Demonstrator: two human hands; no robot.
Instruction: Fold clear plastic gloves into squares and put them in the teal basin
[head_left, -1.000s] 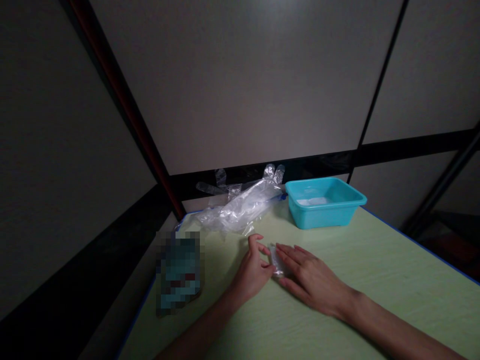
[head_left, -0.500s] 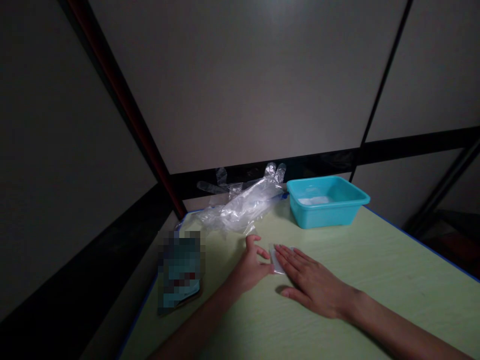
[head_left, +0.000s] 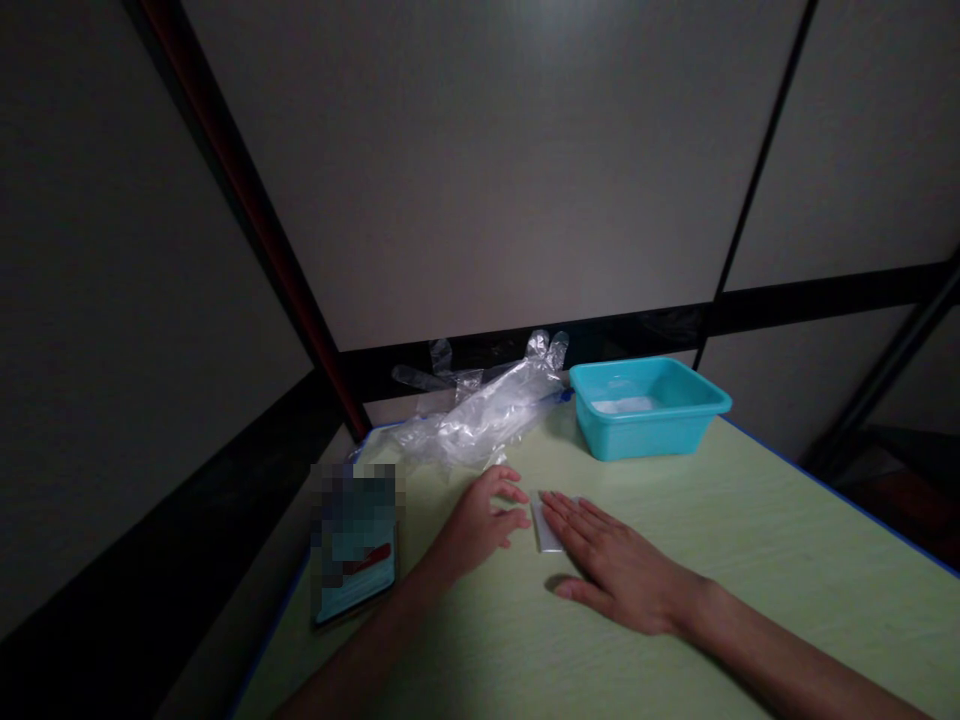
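Observation:
My right hand [head_left: 607, 562] lies flat with its fingers stretched over a small folded piece of clear plastic [head_left: 546, 532] on the table, hiding most of it. Just left of that piece is my left hand [head_left: 484, 515], its fingers curved and apart, holding nothing. Beyond my hands sits a loose pile of clear disposable plastic gloves [head_left: 491, 410], some of their fingers sticking up at the back.
A turquoise plastic basin [head_left: 645, 437] stands at the back right with something whitish inside. At the left edge of the green table [head_left: 750, 520] is a partly blurred device [head_left: 356, 590] that looks like a phone or tablet. Cabinet panels [head_left: 510, 180] rise behind.
My left hand has drawn slightly left, away from the folded plastic's edge. My right hand remains flat on it. The view has shifted a little.

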